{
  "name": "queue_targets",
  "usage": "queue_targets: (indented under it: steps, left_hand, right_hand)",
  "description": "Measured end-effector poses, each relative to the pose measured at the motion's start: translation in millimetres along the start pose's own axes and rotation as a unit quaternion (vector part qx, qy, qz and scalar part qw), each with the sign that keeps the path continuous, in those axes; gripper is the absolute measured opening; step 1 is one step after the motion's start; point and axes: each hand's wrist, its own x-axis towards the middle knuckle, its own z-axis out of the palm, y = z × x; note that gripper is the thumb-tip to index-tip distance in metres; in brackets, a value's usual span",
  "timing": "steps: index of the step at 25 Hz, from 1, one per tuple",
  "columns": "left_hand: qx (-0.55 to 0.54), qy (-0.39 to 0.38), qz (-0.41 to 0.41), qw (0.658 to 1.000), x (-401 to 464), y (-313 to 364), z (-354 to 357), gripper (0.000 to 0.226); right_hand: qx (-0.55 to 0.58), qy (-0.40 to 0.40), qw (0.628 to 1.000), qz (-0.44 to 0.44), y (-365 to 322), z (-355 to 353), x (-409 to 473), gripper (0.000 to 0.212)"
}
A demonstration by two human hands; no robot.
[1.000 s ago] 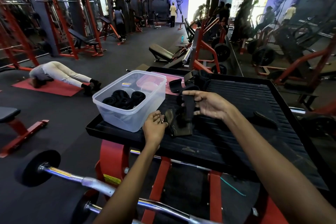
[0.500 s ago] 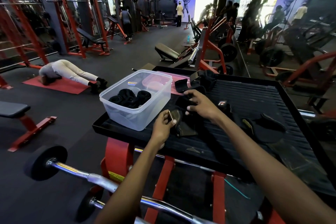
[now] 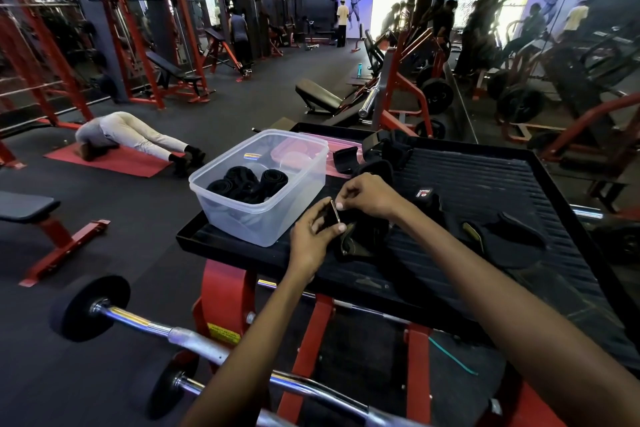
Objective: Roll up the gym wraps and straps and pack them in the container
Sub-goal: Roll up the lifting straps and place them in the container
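Note:
A clear plastic container (image 3: 277, 218) stands at the near-left corner of the black ribbed platform (image 3: 485, 184); several rolled black wraps (image 3: 249, 184) lie inside it. Just right of the container, my left hand (image 3: 311, 236) and my right hand (image 3: 367, 198) both pinch the end of a black strap (image 3: 363, 236) with a thin metal piece at its tip. The rest of that strap lies bunched on the platform under my hands. More black wraps (image 3: 384, 152) are piled at the platform's far side, and others (image 3: 505, 232) lie to the right.
A pink lid (image 3: 343, 146) lies behind the container. A chrome barbell (image 3: 166, 333) with black plates crosses the foreground below the platform's red frame. A person lies on a red mat (image 3: 110, 159) at the left; benches and racks stand around.
My right hand has drawn back from the strap's middle to its end, meeting my left hand. The strap, held up a second ago, now lies lower on the platform.

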Motion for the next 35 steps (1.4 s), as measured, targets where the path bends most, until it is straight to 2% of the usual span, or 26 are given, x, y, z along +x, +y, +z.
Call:
queue_targets:
  steps: [4,7,10,13,15,19,22,25,28,29,33,35]
  left_hand:
    - [0.051,0.037,0.004,0.998,3,-5,-8,0.053]
    - [0.076,0.057,0.029,0.995,0,-3,-6,0.049]
    - [0.089,0.055,0.025,0.994,-1,2,-4,0.077]
    - [0.098,0.024,0.03,0.994,-1,0,-5,0.111]
    - [0.092,0.0,0.029,0.995,0,-3,-5,0.122]
    - [0.06,-0.034,0.016,0.997,-2,-3,-6,0.13]
    - [0.082,-0.018,-0.001,0.996,-3,-4,-5,0.132]
    - [0.144,-0.017,-0.017,0.989,2,-6,-5,0.127]
    - [0.203,-0.047,-0.028,0.978,5,-11,-1,0.083]
    - [0.223,-0.041,-0.025,0.974,3,-8,1,0.077]
    - [0.274,-0.015,0.018,0.961,2,-4,7,0.078]
    - [0.285,-0.013,0.024,0.958,1,-3,9,0.079]
  right_hand:
    - [-0.005,0.062,0.998,-0.012,-10,24,5,0.007]
    - [-0.056,0.056,0.996,-0.051,-3,37,3,0.011]
    - [-0.155,0.043,0.986,-0.046,-2,31,-6,0.045]
    - [-0.235,0.021,0.971,-0.046,-6,27,-9,0.059]
    - [-0.216,0.031,0.975,-0.037,-7,29,-9,0.059]
    - [-0.205,0.036,0.976,-0.062,-10,31,-15,0.068]
    - [-0.241,0.041,0.966,-0.086,-10,34,-16,0.045]
    - [-0.135,0.094,0.985,-0.058,-12,40,-19,0.024]
    - [0.011,0.131,0.991,-0.025,-9,38,-20,0.015]
    - [0.055,0.142,0.988,-0.018,-8,36,-23,0.015]
    - [0.16,0.216,0.963,-0.008,1,24,-28,0.007]
    - [0.205,0.227,0.952,0.003,7,21,-27,0.005]
